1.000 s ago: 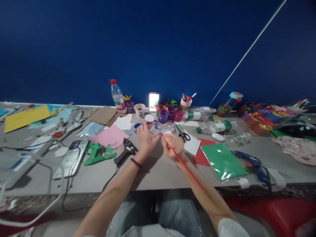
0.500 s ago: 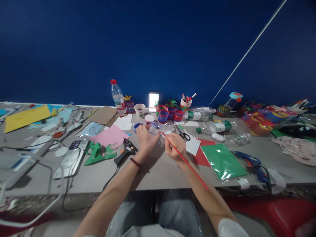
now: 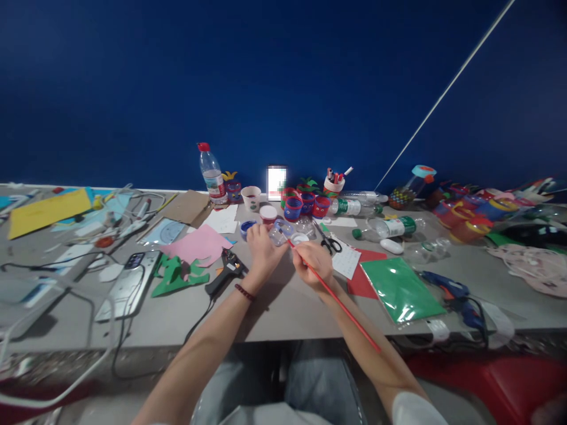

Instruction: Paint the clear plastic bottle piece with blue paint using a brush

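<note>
My left hand [image 3: 266,251] is closed around a clear plastic bottle piece [image 3: 278,235] that has blue paint near its rim. In my right hand [image 3: 313,262] is a red paintbrush [image 3: 341,303], held slanted like a pen. Its tip reaches the bottle piece; whether it touches is too small to tell. A pot of blue paint [image 3: 246,224] stands just beyond my left fingers. Behind the bottle piece is a small tub with a pale top [image 3: 268,212]. Just beyond my right hand lies a white lid [image 3: 300,237].
Black scissors [image 3: 330,243] lie to the right, near a green packet [image 3: 402,289] and a blue glue gun [image 3: 452,289]. On the left are a black glue gun [image 3: 225,274], green paper scraps [image 3: 179,274] and a phone [image 3: 128,283]. Painted cups [image 3: 293,208] stand at the back.
My right hand has shifted slightly left, and the paintbrush handle's far end has swung a little right and toward me. My left hand stays nearly in place on the bottle piece.
</note>
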Motion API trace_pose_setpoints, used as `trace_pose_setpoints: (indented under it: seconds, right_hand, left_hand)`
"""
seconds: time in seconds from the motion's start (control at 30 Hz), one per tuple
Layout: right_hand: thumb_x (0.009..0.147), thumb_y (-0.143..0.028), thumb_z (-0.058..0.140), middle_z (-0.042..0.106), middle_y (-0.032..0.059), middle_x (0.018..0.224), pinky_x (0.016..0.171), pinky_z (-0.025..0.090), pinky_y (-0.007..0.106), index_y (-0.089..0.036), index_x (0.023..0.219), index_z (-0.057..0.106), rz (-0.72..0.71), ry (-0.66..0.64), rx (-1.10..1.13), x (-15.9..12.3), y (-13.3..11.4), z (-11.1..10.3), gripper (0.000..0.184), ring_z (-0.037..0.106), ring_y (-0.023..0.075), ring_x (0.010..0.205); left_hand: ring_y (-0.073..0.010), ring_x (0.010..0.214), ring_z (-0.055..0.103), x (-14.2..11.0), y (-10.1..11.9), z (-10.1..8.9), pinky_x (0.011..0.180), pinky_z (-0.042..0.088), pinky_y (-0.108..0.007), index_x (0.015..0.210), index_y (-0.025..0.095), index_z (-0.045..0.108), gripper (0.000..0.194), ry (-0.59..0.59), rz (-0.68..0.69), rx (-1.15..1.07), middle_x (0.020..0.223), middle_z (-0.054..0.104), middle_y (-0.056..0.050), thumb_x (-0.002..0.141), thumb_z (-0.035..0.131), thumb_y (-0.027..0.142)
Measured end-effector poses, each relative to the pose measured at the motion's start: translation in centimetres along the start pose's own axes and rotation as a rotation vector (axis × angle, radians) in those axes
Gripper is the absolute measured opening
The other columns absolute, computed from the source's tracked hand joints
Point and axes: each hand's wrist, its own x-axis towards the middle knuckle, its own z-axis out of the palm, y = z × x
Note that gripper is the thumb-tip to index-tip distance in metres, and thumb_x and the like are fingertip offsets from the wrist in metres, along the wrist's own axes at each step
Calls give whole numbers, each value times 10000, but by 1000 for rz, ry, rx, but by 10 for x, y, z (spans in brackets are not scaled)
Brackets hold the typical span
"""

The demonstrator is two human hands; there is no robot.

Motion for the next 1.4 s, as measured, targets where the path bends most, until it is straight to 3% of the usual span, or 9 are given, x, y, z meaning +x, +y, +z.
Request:
trace_pose_setpoints:
  seconds: [0.7,1.0,1.4]
  right_hand:
    - [912,-104,570,671,41,711,648,566,298,-164,998,570,-5,12,-62,0,0,-1,106,666,168,694]
    - [912,-101,570,748,74,846,729,617,303,-175,1087,602,50,-3,-26,-4,0,3,192,732,181,803]
    - [924,-133,580,706,51,750,688,580,282,-174,947,612,87,-23,-96,-5,2,2,56,700,166,710]
  left_hand:
    - [-333,1015,471,0,0,-8,907,407,-489,986,196,521,428,-76,53,77,992,523,-108,686,764,381]
    - [-352,1011,492,-2,2,-4,921,401,-502,996,193,536,429,-79,96,87,982,549,-120,659,768,319]
    - [-311,944,527,0,1,1,853,431,-472,902,207,508,435,-46,-66,-31,923,546,-78,615,794,364]
